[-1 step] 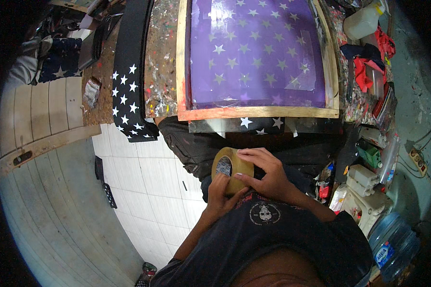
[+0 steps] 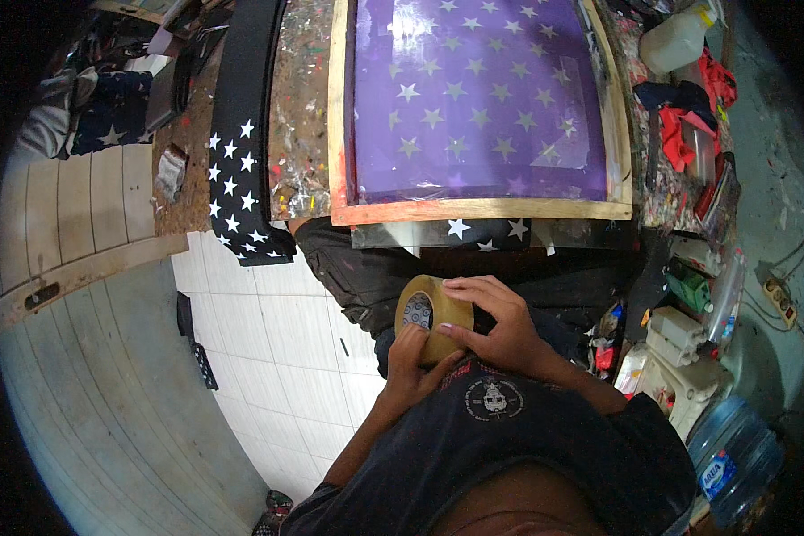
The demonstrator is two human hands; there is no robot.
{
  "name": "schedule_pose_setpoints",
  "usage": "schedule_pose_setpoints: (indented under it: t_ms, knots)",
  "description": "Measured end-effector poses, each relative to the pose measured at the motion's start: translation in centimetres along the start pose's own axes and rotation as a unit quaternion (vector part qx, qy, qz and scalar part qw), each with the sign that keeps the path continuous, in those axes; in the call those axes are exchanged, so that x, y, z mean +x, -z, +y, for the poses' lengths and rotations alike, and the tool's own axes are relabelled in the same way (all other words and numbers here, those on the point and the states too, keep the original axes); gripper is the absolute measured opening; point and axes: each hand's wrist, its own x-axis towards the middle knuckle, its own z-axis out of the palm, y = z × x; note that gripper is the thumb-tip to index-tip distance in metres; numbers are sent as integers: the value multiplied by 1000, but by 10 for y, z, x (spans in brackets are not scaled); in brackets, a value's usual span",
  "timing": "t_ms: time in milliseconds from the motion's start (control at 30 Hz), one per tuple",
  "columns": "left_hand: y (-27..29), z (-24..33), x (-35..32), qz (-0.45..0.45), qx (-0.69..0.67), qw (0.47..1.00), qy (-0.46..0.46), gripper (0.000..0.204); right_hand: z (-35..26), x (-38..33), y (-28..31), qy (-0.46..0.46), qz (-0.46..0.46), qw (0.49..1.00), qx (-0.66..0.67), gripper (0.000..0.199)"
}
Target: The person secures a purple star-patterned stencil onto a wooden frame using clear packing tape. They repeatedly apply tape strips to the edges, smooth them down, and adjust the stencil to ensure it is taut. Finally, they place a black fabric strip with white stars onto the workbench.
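A wide roll of yellowish clear packing tape (image 2: 456, 313) is held upright in front of my torso, above my lap. My left hand (image 2: 409, 368) grips its lower near side, with fingers reaching into the core. My right hand (image 2: 505, 326) rests on its right side, fingertips along the upper edge and thumb pressed to the tape's outer face. Beyond both hands lies a screen-printing frame (image 2: 482, 211) of pale wood. Its purple mesh (image 2: 478, 116) carries rows of stars. Black fabric with white stars (image 2: 512, 230) sticks out beneath the frame's near edge.
A black strip of fabric with white stars (image 2: 241, 174) hangs over the paint-spattered table (image 2: 299, 170) at left. To the right are a whitish jug (image 2: 679, 43), red cloth (image 2: 677, 141), a pale plastic container (image 2: 674, 336) and a large blue water bottle (image 2: 737, 447). White tiles (image 2: 286, 326) cover the floor.
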Motion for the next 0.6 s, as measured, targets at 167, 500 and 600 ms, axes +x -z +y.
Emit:
schedule_pose_setpoints:
  t_ms: [167,500,600]
  knots:
    - [0,-1,-1,4,1,1000,-19,38,-5,0,2,-10,1,1000,26,50]
    - [-2,-2,-3,30,-15,999,-24,37,-1,2,-4,77,-1,994,-80,55]
    - [-3,-5,-1,41,-16,998,-46,36,-1,2,-2,107,16,992,-69,51]
